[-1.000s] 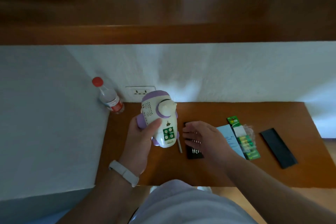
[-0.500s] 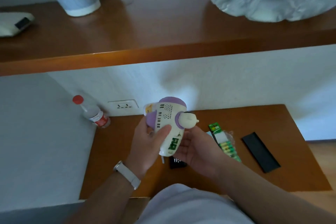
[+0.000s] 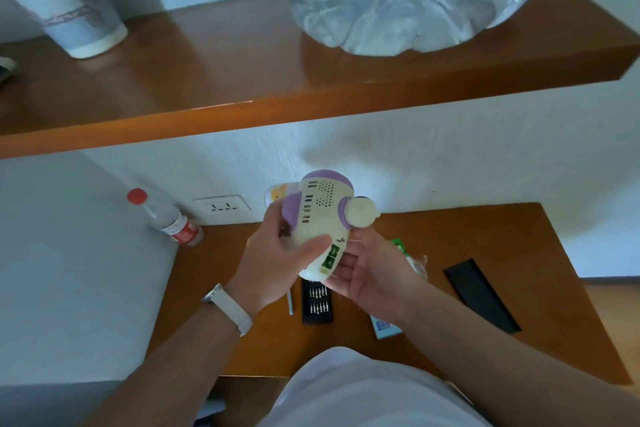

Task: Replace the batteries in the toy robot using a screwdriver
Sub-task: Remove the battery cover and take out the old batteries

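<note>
Raised since a second ago, toy robot (image 3: 322,229) | both hands, left (image 3: 277,263) and right (image 3: 374,274), clasp it above the surface (image 3: 485,340) | bit case (image 3: 317,302) below

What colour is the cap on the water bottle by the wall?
Red: the cap on the water bottle, clearest in the head view.

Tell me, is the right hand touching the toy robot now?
Touching. The head view shows the right hand cupped under the lower body of the toy robot, fingers pressed against it, while the left hand grips its other side.
</note>
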The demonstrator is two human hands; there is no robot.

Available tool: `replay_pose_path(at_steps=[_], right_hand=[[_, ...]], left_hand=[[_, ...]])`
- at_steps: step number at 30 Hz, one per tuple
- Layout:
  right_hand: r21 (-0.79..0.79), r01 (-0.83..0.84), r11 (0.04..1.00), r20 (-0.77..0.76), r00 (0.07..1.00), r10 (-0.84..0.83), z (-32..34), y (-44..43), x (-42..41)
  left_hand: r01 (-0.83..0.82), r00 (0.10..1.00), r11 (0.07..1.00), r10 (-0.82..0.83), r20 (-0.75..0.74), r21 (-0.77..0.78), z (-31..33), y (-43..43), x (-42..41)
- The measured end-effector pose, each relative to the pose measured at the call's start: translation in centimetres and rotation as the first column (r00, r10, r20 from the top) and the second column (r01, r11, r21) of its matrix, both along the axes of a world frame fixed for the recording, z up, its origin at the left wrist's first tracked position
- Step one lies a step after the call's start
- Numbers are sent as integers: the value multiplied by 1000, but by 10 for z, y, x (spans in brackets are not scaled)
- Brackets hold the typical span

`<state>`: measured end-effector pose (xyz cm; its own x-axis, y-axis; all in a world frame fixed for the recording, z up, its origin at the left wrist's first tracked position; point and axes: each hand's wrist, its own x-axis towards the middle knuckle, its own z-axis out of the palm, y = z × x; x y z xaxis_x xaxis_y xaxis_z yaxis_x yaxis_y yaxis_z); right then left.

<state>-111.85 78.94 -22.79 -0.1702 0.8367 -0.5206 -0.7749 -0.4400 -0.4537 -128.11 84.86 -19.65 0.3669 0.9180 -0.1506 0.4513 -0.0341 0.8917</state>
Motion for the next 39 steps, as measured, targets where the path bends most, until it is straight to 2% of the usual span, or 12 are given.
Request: replay_pose_path(at_steps=[3,5,9,13,18,25,34,39], right_hand=[[-21,28,999,-50,998,-29,3,4,4],[-49,38,998,-70,997,-42,3,7,5],[-98,77,992,-96,992,-86,-1,10,6],[-149,124,981,-158,976,-148,-8,13,6],[-236,120,964,-236,956,-176,-11,13,10],[-229,59,972,-302,945,-128,-13,14,13],[-297,48,954,-233,965,-121,-29,22,16],[-343,54,938,-186,975,-124,-35,23,16]], left_hand=[[-35,993,994,47,-109,106,8,-4,13],[-43,968,972,97,-229,231,14,-9,21],[41,849,888,211,-484,458,18,-16,35],[127,758,796,307,-575,591,16,-24,46],[178,710,738,361,-604,651,19,-25,50],[112,694,798,363,-622,592,20,-18,42],[17,755,831,354,-552,556,18,-11,33],[15,773,810,363,-521,586,20,-12,34]])
